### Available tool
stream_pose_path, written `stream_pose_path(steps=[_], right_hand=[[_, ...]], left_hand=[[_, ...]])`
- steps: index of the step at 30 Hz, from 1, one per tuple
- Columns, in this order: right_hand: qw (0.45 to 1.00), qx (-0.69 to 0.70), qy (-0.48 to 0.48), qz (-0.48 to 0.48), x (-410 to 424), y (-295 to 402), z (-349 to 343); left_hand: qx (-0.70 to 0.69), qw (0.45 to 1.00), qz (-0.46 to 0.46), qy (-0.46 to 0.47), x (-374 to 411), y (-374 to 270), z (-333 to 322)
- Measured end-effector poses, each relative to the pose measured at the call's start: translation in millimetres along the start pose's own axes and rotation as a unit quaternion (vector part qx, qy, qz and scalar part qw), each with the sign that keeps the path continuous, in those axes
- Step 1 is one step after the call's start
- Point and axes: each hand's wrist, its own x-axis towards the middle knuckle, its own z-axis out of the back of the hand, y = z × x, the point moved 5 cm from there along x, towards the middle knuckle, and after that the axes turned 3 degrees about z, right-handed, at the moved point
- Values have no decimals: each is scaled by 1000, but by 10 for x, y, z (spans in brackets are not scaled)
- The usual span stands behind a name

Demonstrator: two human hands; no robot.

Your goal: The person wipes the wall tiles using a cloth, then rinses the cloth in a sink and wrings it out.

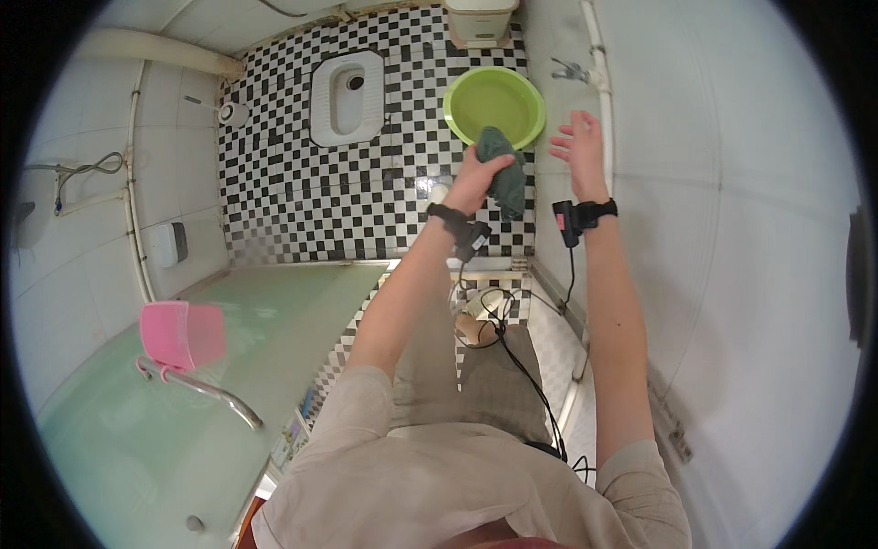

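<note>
My left hand (pixel 478 175) grips a bunched dark green cloth (pixel 506 180), thumb across its top. The cloth hangs down in folds, and its upper end overlaps the near rim of a lime green plastic basin (pixel 455 130). That basin appears to hold water. To the right, my right hand (pixel 583 147) is raised in front of the white wall with its fingers spread and nothing in it. Beyond its fingertips a metal tap (pixel 571 71) juts from a white pipe. Each wrist wears a black strap with a small device and cable.
A squat toilet (pixel 348 97) is set in the black-and-white checkered floor (pixel 274 185). A pale bin (pixel 481 24) stands behind the basin. At left, a pink basket (pixel 182 334) hangs near a curved metal pipe (pixel 216 391) over a greenish surface. Black cables (pixel 527 377) dangle beside my legs.
</note>
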Motion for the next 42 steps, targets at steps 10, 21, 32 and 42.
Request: stream_pose_path(steps=[10,21,32,42], right_hand=[[972,-232,-43,-9,1361,217,-255],[921,-384,-55,32,1509,101,-229],[912,-399,-36,82,1420,101,-191],[930,-362,-40,59,1350,209,-250]], left_hand=[[221,971,-84,-38,1529,27,5],[435,898,-61,-19,2283,19,-346],[564,808,-169,-11,2604,123,-750],[580,791,-192,36,2643,33,-1030]])
